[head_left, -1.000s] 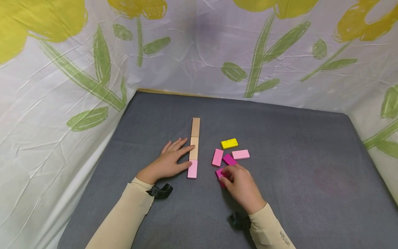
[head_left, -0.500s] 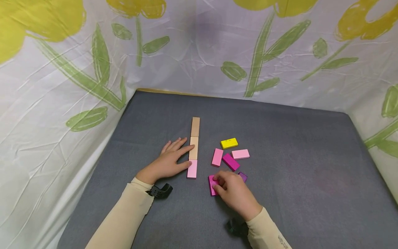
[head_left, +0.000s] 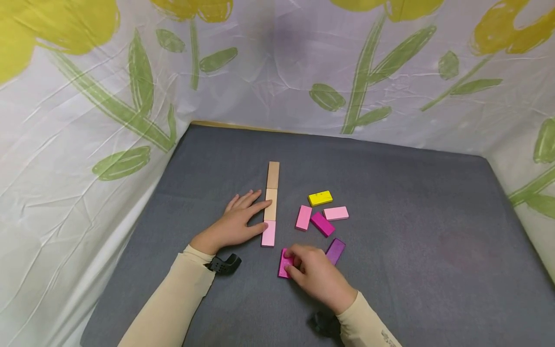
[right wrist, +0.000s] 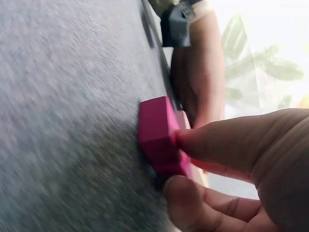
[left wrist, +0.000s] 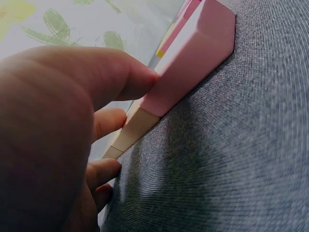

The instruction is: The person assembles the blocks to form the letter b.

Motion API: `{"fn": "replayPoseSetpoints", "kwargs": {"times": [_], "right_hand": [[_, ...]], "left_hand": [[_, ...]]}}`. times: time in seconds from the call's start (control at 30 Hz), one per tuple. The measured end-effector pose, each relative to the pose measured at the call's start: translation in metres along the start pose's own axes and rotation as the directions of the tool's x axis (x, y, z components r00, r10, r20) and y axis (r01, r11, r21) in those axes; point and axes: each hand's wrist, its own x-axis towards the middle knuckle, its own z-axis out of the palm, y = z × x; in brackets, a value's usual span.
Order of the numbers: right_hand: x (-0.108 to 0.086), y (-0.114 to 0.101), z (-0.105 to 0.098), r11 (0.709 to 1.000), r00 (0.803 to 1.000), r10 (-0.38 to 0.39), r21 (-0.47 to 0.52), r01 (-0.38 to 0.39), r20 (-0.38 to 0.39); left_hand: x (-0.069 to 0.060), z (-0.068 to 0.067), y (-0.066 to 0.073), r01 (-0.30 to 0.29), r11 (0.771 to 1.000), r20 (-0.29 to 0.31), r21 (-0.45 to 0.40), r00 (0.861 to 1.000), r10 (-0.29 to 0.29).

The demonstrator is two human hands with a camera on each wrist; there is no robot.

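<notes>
Three wooden blocks lie end to end in a straight row: a tan block (head_left: 272, 175), a pale peach block (head_left: 270, 207) and a light pink block (head_left: 268, 235). My left hand (head_left: 230, 226) lies along the row's left side with fingers extended; its thumb touches the light pink block and its index fingertip the peach one. Below and right of the row, my right hand (head_left: 321, 277) pinches a magenta block (head_left: 283, 265) between thumb and fingers. In the right wrist view that magenta block (right wrist: 157, 128) is low at the grey cloth, with the thumb against it.
Right of the row lie loose blocks: a yellow block (head_left: 320, 198), a pink block (head_left: 303, 218), a paler pink block (head_left: 336, 213), another magenta block (head_left: 323, 224) and a purple block (head_left: 336, 250). A white curtain (head_left: 277, 96) with painted flowers surrounds the grey table (head_left: 412, 231).
My right hand has moved left and slightly nearer with the magenta block, away from the loose pile. The purple block has come into view behind it. My left hand stays put.
</notes>
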Motion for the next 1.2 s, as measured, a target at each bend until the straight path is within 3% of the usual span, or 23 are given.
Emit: {"fn": "replayPoseSetpoints", "kwargs": {"times": [0.37, 0.63, 0.83, 1.03, 1.2], "right_hand": [[0.001, -0.005, 0.012, 0.996, 0.996, -0.092, 0.002, 0.092, 0.02], [0.0, -0.004, 0.017, 0.979, 0.976, -0.205, -0.005, 0.206, 0.067], [0.002, -0.005, 0.019, 0.973, 0.969, -0.229, -0.007, 0.231, 0.089], [0.005, -0.005, 0.018, 0.98, 0.97, -0.196, -0.001, 0.199, 0.141], [0.006, -0.003, 0.019, 0.975, 0.967, -0.222, -0.003, 0.224, 0.126]], "left_hand": [[0.0, 0.0, -0.001, -0.011, 1.0, 0.0, 0.007, 1.0, 0.011], [0.0, 0.001, -0.002, -0.011, 1.0, -0.007, 0.012, 1.0, 0.011], [-0.001, 0.0, 0.0, -0.012, 1.0, -0.012, 0.016, 1.0, 0.013], [0.0, 0.0, -0.001, 0.004, 1.0, 0.002, 0.023, 1.0, -0.004], [0.0, 0.0, -0.001, -0.004, 1.0, 0.002, 0.021, 1.0, 0.004]]}}
